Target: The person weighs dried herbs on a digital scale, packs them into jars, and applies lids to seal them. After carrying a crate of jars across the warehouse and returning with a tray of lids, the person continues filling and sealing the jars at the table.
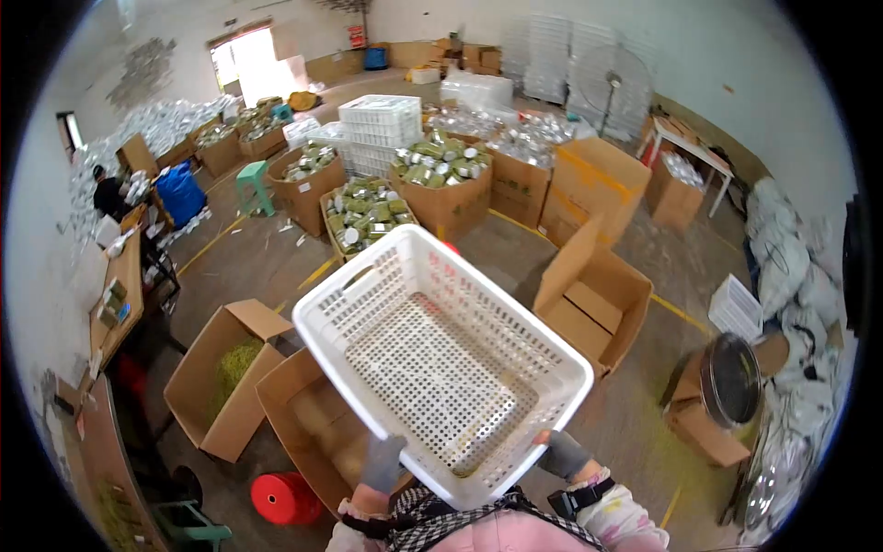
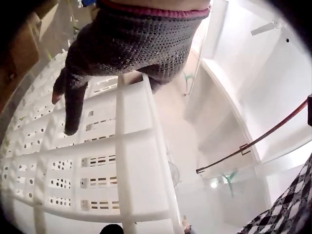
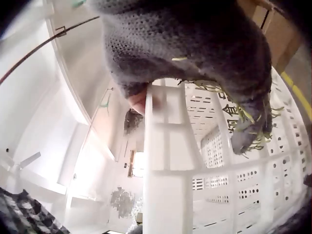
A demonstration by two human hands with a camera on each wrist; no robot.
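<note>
A large white perforated plastic basket is held up in front of the pink-clad torso, tilted so its inside faces the head camera. My left hand, in a grey knit glove, grips the rim at its near left corner. Fingers lie along the slotted outer wall in the left wrist view. At the near right side, my right hand grips the same rim, thumb on the inner side. Green plant shreds cling to that glove's fingers in the right wrist view.
Below the basket stands an open cardboard box, beside another box with green bits inside. A red stool-like object is at lower left. Ahead are boxes of green-filled jars; an open carton stands right. A person is far left.
</note>
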